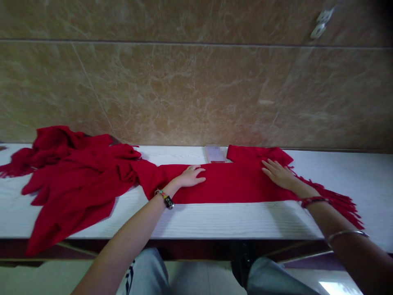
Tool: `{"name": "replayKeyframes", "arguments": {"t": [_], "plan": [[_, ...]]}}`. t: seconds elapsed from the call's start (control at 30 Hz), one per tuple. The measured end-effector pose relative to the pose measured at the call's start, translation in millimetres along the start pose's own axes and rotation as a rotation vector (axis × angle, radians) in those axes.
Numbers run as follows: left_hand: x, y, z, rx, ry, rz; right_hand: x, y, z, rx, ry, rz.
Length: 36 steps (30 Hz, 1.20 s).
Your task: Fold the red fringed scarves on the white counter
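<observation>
- Scarf (233,182): one solid deep red.
- Fringe (337,203): the same red.
- Cloth heap (86,174): matching red, darker in the folds.
- Table (221,221): white with fine pale-grey streaks like wood grain.
- Table edge (202,249): dark reddish brown.
- Wall (184,94): tan-brown, marbled with pale veins, crossed by a dark line (184,42).
- Socket (324,16): white.
- Small box (215,153): pale lilac with a reddish edge.
- Beaded bracelet (167,200): red, green, yellow and black.
- Cord bracelet (315,200): red.
- Bangle (346,233): silver.
- Trousers (150,272): pale grey-blue, black-and-white patterning at one side.
</observation>
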State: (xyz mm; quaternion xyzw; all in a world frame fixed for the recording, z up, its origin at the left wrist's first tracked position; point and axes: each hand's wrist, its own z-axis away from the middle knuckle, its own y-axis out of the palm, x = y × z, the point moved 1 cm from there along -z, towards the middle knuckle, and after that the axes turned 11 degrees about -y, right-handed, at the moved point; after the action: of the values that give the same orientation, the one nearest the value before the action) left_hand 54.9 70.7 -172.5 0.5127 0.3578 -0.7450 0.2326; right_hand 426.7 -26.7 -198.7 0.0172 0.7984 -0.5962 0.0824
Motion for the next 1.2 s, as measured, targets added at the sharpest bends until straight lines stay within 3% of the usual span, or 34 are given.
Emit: {"name": "replayKeyframes", "arguments": {"t": [0.07, 0.2, 0.3, 0.43, 0.67, 0.8, 0.9, 0.97, 1.1, 1.2], "plan": [[0.3, 8.1, 4.5, -0.011, 0.013, -0.236, 21.5, -15.2, -13.0, 0.006, 0.01, -0.071], [-0.3, 13.5, 10.3, -0.088, 0.008, -0.856, 87.8, -36.6, -41.2, 0.041, -0.233, -0.157], [-3.8, 13.9, 13.6, -0.124, -0.003, -0.968, 112.8, -34.0, -48.9, 0.075, -0.328, -0.13], [-8.2, 14.6, 16.6, -0.113, -0.019, -1.002, 92.8, -19.4, -42.0, 0.07, -0.28, -0.048], [-9.4, 14.2, 15.2, -0.118, -0.045, -1.084, 2.0, 1.2, -22.6, 0.071, -0.028, -0.099], [-10.6, 14.1, 14.5, -0.123, -0.05, -1.117, -35.1, -2.3, -16.5, 0.067, -0.018, -0.098], [-11.6, 14.2, 14.1, -0.13, -0.053, -1.13, -26.8, -11.8, -17.9, 0.021, -0.014, -0.08], [-11.6, 14.1, 13.3, -0.137, -0.056, -1.133, -1.4, -16.5, -17.8, -0.009, -0.047, -0.087], [-9.6, 13.2, 11.4, -0.139, -0.056, -1.134, 58.6, -17.3, -8.7, -0.008, -0.285, -0.161], [-8.9, 12.3, 11.1, -0.132, -0.057, -1.13, 66.6, -14.1, -2.8, 0.025, -0.274, -0.147]]}}
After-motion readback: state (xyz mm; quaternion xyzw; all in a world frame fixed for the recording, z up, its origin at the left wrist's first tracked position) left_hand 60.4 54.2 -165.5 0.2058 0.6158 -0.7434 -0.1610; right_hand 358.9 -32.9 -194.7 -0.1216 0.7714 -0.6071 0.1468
